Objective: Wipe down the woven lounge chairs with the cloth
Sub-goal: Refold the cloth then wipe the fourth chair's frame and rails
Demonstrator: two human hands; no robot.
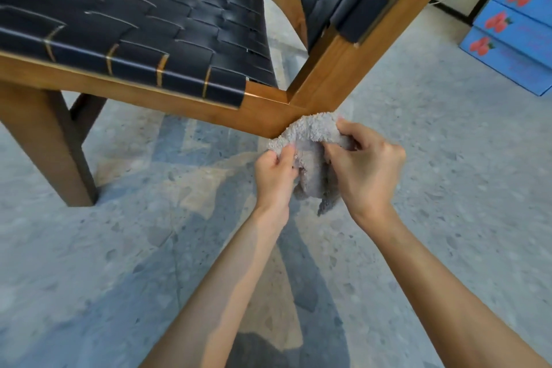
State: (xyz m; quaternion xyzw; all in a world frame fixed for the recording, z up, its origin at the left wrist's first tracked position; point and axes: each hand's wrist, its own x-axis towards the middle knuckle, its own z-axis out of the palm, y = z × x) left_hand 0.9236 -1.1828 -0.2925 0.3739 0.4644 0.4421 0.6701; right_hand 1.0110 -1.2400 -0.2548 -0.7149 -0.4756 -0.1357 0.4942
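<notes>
Chair (149, 92) corner sat about 11 o'clock from the cloth (310, 140), and it looked like they touched. Left hand (276, 172) pinched the cloth's left edge, right hand (366, 167) had fingers curled round its right side. Both hands were equally near.

Both hands (276, 172) (366, 170) grip cloth (310, 140) beside chair (263, 116).

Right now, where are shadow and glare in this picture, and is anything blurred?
Head view: the person's shadow darkens the floor at bottom centre; faint sheen on the woven seat; blue boxes at the edge look soft; the cloth is sharp.
</notes>
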